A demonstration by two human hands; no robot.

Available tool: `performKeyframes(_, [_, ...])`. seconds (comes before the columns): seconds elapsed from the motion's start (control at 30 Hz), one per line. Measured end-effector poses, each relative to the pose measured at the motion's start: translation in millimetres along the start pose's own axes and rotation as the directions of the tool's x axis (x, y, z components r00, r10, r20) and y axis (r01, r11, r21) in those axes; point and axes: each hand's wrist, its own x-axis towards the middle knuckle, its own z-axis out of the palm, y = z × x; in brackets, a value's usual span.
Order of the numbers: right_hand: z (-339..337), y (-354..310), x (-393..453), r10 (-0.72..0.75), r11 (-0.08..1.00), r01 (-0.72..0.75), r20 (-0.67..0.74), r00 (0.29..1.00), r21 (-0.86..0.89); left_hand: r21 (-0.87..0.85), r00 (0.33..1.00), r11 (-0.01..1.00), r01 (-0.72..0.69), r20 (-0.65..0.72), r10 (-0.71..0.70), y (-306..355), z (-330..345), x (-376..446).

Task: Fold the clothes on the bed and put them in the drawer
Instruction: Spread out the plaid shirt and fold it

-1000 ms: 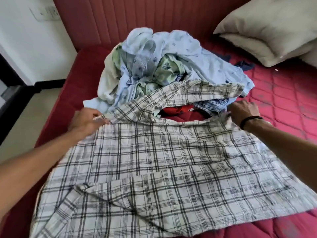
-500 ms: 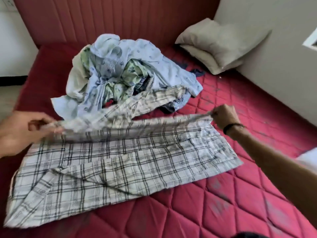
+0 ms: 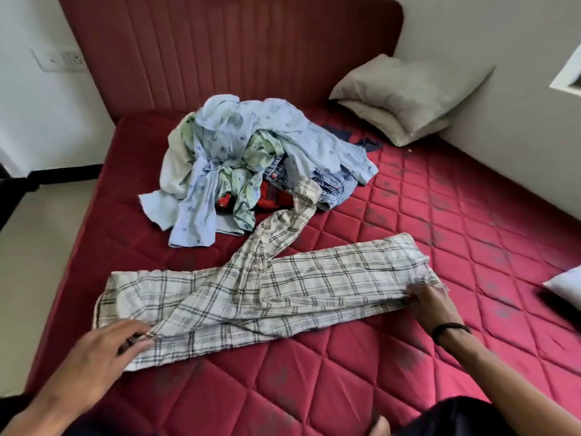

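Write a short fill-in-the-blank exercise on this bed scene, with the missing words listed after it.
1. The plaid shirt lies folded into a long band on the ____ quilted mattress.
2. The right hand holds the shirt's end and wears a ____ wristband.
3. One sleeve of the shirt stretches up toward the ____ of unfolded clothes.
4. Two grey ____ lie stacked by the headboard.

Missing words: red; black; pile; pillows

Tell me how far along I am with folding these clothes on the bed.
Early on. Done: the plaid shirt is doubled lengthwise into a long strip, one sleeve trailing toward the pile. In hand: your left hand and right hand hold its two ends. Left: finishing that fold, then the whole heap of clothes on the red mattress; no drawer is in view.
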Motion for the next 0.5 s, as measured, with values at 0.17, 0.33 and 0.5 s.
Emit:
performKeyframes(0.17, [-15.1, -34.8, 14.1, 0.132, 0.906, -0.069, 0.124, 0.983, -0.418, 0.009, 0.999, 1.000, 0.017, 0.052, -0.017, -9.9, 6.6, -6.5])
performKeyframes(0.33, [-31.1, -114.6, 65.7, 0.040, 0.989, -0.047, -0.050, 0.998, -0.144, -0.063, 0.999, 0.998, 0.022, -0.038, -0.025, 2.7, 4.5, -0.8])
performKeyframes(0.5, [-25.3, -235.9, 138.4, -0.011, 0.935, -0.021, 0.088, 0.996, 0.354, -0.118, 0.995, 0.992, 0.050, -0.080, -0.059, -1.7, 12.4, 7.4])
